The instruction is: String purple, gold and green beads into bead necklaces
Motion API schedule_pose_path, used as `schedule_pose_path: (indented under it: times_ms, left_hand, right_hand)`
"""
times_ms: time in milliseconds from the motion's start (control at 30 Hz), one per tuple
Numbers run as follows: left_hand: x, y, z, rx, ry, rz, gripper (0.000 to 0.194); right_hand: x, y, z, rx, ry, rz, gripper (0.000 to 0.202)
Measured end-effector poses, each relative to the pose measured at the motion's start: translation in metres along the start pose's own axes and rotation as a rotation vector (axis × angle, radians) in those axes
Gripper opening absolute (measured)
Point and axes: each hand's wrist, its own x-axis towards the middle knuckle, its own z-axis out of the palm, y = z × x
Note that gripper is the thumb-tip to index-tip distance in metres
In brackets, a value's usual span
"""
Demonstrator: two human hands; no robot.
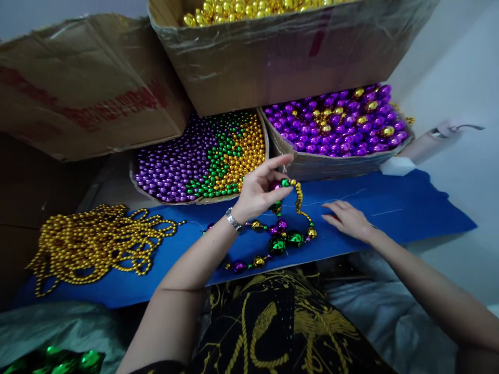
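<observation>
My left hand [262, 192], with a metal watch on its wrist, is raised over the middle of the blue surface. Between its fingers and thumb it grips a bead strand [298, 197] of purple, green and gold beads, which hangs down onto the surface. Two large green beads [295, 238] rest near the front edge, with purple and gold beads strung around them. To the right, my right hand [346, 219] hovers low over the blue surface, fingers apart, with nothing visible in it. A thin pale thread [325, 202] runs between the two hands.
A heap of gold bead strands [93, 241] lies at left. Behind are a box of small purple, green and gold beads [210, 161], a box of purple beads [331, 124] and, above, a carton of gold beads [280, 57]. A pink bottle [432, 139] stands at right.
</observation>
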Motion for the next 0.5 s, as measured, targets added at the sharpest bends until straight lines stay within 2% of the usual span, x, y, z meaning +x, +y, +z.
schedule_pose_path:
  times_ms: [133,167,233,300,367,433,500]
  left_hand:
    - [0.043,0.028,0.006,0.058,0.012,0.148,0.064]
    - [0.052,0.037,0.007,0.09,0.025,0.169,0.065]
    - [0.064,0.057,0.008,0.172,0.066,0.2,0.062]
    - [0.072,0.076,0.003,0.23,0.111,0.231,0.054]
    - [0.079,0.091,-0.007,0.19,0.127,0.288,0.049]
    - [0.086,0.101,-0.019,0.096,0.127,0.356,0.053]
    - [0.093,0.109,-0.029,0.046,0.127,0.42,0.063]
  right_hand:
    - [0.029,-0.05,-0.021,0.46,0.12,-0.223,0.066]
    - [0.035,-0.061,-0.026,0.55,0.139,-0.255,0.065]
    - [0.041,-0.08,-0.036,0.679,0.179,-0.282,0.047]
    - [0.034,-0.098,-0.056,0.8,0.244,-0.284,0.04]
    - [0.017,-0.12,-0.093,0.968,0.365,-0.298,0.039]
    - [-0.001,-0.146,-0.145,1.11,0.508,-0.293,0.039]
    - [-0.014,-0.164,-0.2,1.137,0.586,-0.254,0.042]
